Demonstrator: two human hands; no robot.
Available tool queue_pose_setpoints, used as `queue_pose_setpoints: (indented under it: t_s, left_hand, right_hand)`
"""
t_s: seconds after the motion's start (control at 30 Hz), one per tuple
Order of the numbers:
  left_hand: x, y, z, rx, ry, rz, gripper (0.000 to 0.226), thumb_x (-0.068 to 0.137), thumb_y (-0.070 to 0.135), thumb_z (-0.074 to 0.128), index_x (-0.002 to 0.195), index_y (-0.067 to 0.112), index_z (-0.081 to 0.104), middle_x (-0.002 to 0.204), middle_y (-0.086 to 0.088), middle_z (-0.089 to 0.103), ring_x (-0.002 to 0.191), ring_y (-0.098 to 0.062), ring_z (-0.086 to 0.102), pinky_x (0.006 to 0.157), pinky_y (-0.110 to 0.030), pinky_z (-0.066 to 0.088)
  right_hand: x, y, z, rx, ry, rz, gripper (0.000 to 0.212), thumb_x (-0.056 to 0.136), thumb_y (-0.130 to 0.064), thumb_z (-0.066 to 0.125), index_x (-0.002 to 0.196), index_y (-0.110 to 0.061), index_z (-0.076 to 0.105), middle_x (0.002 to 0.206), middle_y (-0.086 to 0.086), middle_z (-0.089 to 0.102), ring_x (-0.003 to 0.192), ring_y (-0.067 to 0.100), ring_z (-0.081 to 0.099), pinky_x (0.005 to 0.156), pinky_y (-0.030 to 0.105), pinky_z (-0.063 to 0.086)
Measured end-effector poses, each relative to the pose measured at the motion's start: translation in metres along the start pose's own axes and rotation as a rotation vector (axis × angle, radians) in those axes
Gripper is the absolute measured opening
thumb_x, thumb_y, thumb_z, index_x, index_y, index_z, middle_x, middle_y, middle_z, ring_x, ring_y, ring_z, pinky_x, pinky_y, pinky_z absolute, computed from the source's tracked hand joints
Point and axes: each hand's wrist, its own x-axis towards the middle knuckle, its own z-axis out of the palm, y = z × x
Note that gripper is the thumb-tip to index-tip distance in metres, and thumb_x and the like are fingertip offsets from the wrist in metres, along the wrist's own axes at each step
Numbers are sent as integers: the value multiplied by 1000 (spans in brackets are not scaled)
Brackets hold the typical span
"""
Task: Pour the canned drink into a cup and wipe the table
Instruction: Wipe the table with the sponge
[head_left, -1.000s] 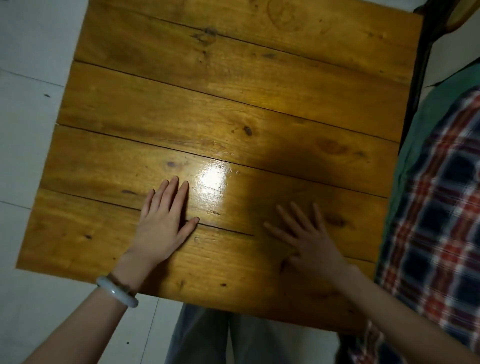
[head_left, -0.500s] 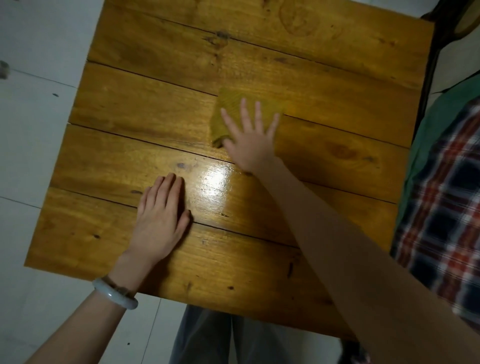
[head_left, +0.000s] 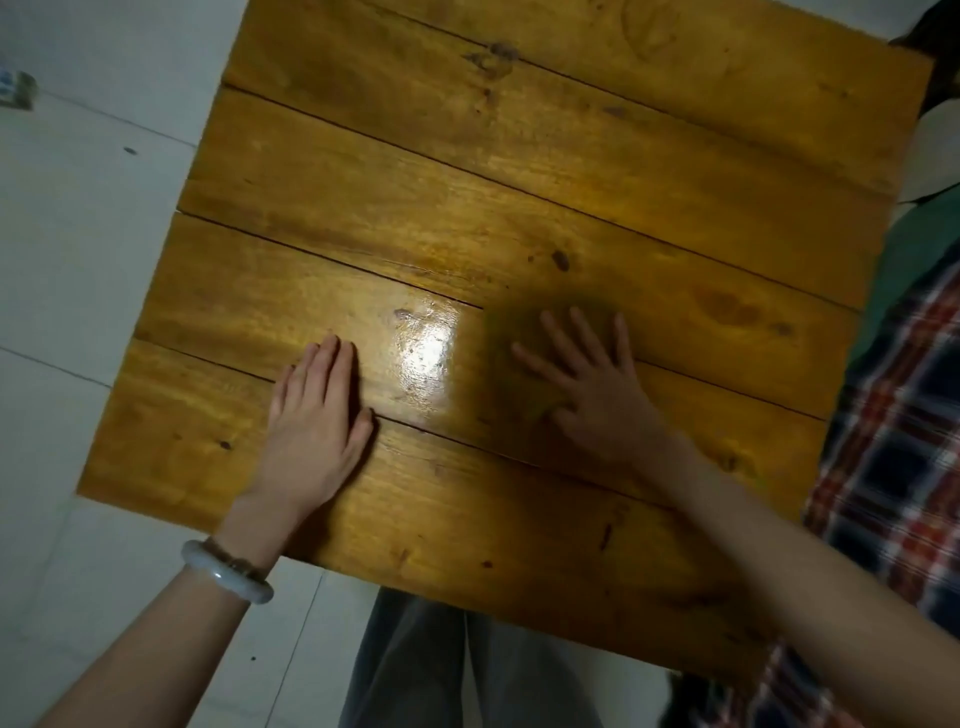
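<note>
Honey-brown plank table (head_left: 519, 171), olive-yellow cloth (head_left: 511, 332), red-navy-white plaid fabric (head_left: 904, 441), pale bangle (head_left: 226, 571).

Wooden plank counter (head_left: 519, 171), glossy, glare patch near centre. Olive cloth (head_left: 501, 332), blurred, lies flat just right of glare, under spread right grip (head_left: 597, 395). Left grip (head_left: 311, 426) flat on near planks, left of glare.
</note>
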Motion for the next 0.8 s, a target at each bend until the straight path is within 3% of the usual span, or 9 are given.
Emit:
queue_pose_setpoints:
  t_s: [0.13,0.2,0.37,0.6,0.7,0.8]
  left_hand:
    - [-5,-2,4,-24,-2,-11,69,90,43,27,148,7,16,154,-14,19,142,-30,15,116,-44,8]
    - [-8,-4,2,-42,14,-21,67,91,40,29,147,7,17,153,-15,22,142,-29,17,116,-45,10]
    - [-9,-17,-1,-60,41,-86,64,92,37,29,146,3,18,151,-19,25,139,-33,22,114,-50,18]
    - [-9,-28,-10,-55,38,-80,66,92,39,30,147,5,18,153,-17,22,140,-33,20,114,-50,17]
    - [-6,-26,-10,-36,10,-53,69,90,43,29,148,8,13,155,-14,15,142,-30,14,115,-44,8]
    - [-4,-22,-4,-14,-24,-38,74,90,48,30,150,13,5,157,-11,7,144,-27,7,115,-40,1]
  right_hand:
    - [76,11,-29,89,41,322,64,87,-50,26,147,-40,4,158,5,-2,144,33,-6,107,66,-6]
    - [123,-8,-43,136,39,382,63,93,-51,30,147,-39,1,158,6,-9,143,35,-11,105,66,-9]
    - [174,-85,-44,93,34,133,64,94,-56,26,148,-35,0,157,8,-13,142,36,-15,104,65,-15]
    - [82,-104,-4,-61,16,-311,73,83,-59,38,147,-34,15,158,8,9,144,35,5,108,64,-7]
    - [27,-76,12,-60,9,-350,74,77,-54,31,147,-36,17,157,4,10,143,30,5,110,61,-1]
    - [-11,-39,14,-91,-10,-259,83,70,-50,36,147,-39,8,156,2,14,142,29,9,108,63,6]
